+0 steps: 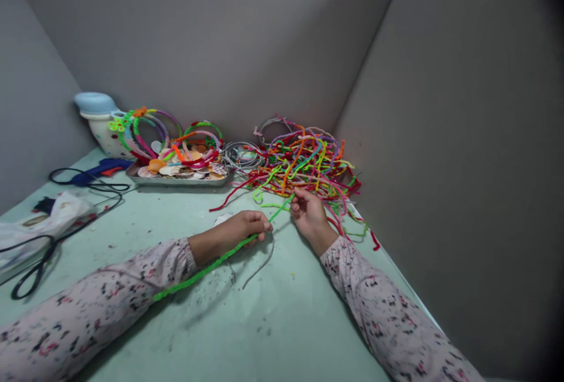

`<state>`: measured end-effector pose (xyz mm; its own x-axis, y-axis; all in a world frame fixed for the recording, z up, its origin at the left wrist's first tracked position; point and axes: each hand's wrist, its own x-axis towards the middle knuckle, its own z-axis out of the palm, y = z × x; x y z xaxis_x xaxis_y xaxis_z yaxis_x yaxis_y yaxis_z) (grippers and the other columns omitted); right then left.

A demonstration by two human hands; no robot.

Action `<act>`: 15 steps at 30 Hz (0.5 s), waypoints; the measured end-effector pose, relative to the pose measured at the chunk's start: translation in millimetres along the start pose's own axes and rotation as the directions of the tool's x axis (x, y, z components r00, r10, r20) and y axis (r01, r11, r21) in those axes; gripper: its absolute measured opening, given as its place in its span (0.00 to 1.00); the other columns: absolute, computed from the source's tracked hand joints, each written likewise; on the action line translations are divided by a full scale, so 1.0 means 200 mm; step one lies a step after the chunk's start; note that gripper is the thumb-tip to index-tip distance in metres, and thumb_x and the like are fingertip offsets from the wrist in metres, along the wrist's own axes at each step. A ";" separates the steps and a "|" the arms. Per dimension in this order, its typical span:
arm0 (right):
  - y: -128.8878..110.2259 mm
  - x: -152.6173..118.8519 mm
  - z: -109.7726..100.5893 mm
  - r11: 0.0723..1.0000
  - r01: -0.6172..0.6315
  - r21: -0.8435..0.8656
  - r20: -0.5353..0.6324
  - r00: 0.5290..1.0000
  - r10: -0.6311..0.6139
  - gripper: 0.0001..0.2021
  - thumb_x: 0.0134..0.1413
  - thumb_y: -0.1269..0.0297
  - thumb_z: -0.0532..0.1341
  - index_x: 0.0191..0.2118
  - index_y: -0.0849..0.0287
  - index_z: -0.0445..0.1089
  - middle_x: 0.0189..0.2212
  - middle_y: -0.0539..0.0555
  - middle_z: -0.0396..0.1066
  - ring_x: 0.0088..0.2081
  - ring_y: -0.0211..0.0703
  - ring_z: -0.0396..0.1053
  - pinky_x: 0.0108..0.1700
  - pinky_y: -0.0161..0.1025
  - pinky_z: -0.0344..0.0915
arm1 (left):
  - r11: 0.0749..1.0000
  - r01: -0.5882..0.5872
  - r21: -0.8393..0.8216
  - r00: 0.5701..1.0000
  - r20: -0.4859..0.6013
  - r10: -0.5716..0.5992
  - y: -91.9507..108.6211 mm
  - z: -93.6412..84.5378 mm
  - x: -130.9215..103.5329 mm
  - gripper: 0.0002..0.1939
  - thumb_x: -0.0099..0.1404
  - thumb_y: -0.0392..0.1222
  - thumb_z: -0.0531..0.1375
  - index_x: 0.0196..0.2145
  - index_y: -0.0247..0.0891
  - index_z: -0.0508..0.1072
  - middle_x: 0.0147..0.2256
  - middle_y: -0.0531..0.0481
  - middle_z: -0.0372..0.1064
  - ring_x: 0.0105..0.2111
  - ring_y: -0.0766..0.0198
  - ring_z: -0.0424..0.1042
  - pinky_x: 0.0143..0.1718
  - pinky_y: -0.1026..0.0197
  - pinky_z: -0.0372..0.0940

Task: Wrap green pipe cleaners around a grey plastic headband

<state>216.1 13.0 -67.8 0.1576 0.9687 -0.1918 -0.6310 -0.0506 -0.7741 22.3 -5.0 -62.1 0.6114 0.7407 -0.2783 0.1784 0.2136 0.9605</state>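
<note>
while in the pinch of left hand (pixel 240 229) and right hand (pixel 309 215), a green pipe cleaner (pixel 211 267)

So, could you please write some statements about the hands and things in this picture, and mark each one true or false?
1. The left hand and the right hand both hold the green pipe cleaner. True.
2. The lid of the white container is red. False: the lid is light blue.
3. Shells lie in the metal tray. True.
4. The pipe cleaner heap is left of the metal tray. False: it is right of it.
</note>
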 end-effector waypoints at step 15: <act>0.13 -0.12 0.07 0.988 0.005 -0.157 0.302 0.952 0.043 0.07 0.45 0.64 0.66 0.28 0.60 0.70 0.20 0.45 0.66 0.18 0.28 0.61 0.19 0.26 0.56 | 0.973 -0.034 -0.227 0.999 0.026 0.041 0.02 0.02 -0.03 0.17 0.56 0.51 0.63 0.33 0.34 0.70 0.25 0.53 0.66 0.19 0.75 0.55 0.19 0.68 0.46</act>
<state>185.9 -8.1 -75.3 -0.1065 0.9937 -0.0342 -0.5030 -0.0835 -0.8602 22.1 -11.5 -55.6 0.6382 0.7319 -0.2387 -0.0219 0.3272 0.9447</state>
